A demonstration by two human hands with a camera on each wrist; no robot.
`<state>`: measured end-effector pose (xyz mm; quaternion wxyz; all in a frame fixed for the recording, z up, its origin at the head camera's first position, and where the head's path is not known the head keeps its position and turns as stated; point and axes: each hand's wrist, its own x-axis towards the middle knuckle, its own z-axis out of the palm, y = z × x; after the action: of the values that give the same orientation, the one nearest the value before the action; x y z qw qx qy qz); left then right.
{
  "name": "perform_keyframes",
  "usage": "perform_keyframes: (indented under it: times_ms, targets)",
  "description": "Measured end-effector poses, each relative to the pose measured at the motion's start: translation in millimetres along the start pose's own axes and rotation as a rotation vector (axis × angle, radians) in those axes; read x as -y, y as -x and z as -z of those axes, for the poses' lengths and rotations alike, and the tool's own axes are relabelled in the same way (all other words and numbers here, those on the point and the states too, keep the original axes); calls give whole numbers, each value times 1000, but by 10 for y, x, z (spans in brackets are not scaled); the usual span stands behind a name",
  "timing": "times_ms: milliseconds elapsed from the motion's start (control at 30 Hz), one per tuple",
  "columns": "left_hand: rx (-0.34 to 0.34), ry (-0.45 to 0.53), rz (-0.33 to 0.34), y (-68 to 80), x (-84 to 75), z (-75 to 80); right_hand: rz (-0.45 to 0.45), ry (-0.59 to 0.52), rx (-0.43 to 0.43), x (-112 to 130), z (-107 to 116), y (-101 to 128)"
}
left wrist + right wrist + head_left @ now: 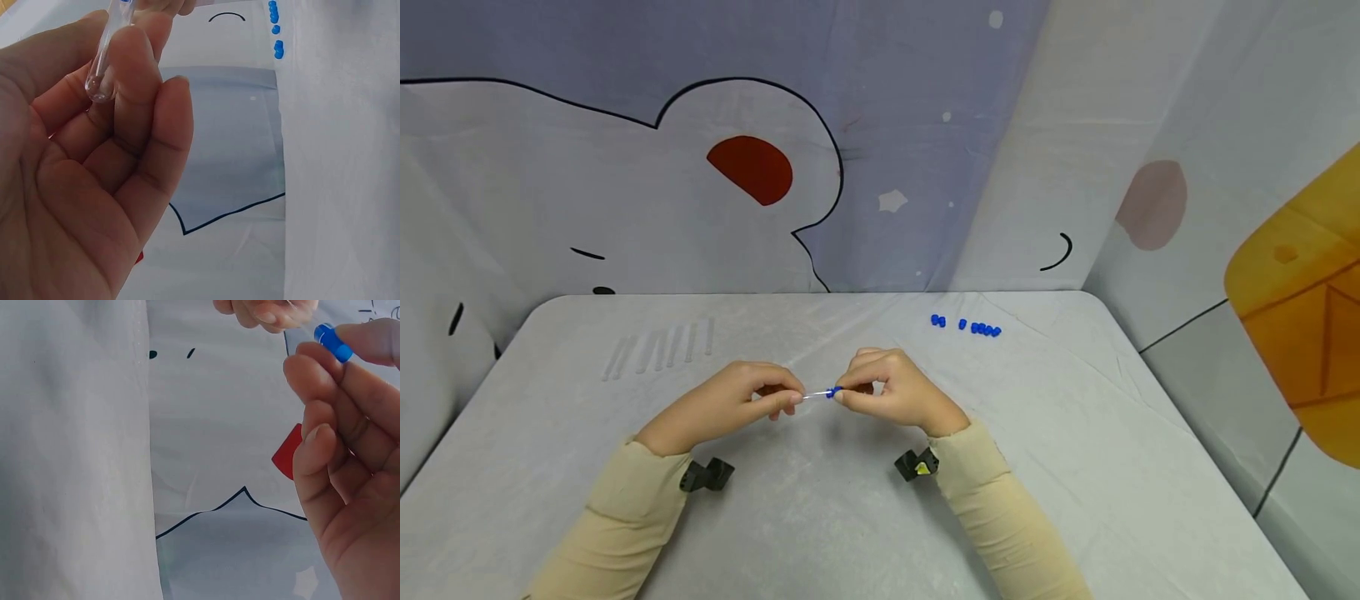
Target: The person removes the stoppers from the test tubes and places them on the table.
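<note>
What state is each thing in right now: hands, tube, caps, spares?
left hand: pinches the clear tube
right hand: pinches the blue cap
clear tube: held off the table, looks empty
blue cap: at the tube's mouth; seated or not, cannot tell
spare tubes: lying in a row, uncapped
loose blue caps: lying on the table

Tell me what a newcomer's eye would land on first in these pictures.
First, the two hands meeting at the table's middle: the left hand pinches a clear tube, while the right hand holds a blue cap at its end. Next, the loose blue caps in a row at the far right of the table, and spare clear tubes lying side by side at the far left.
</note>
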<state>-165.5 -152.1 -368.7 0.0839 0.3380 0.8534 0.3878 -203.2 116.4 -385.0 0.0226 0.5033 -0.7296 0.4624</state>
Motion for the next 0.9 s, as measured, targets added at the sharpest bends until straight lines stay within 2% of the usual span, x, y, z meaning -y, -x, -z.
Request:
perform_keyframes:
  times_ms: [400, 900]
  targets:
    - [-7, -60, -9, -12, 36, -15, -8, 135, -45, 12, -53, -4]
    - [-3, -105, 0, -21, 42, -15, -6, 264, -40, -5, -91, -16]
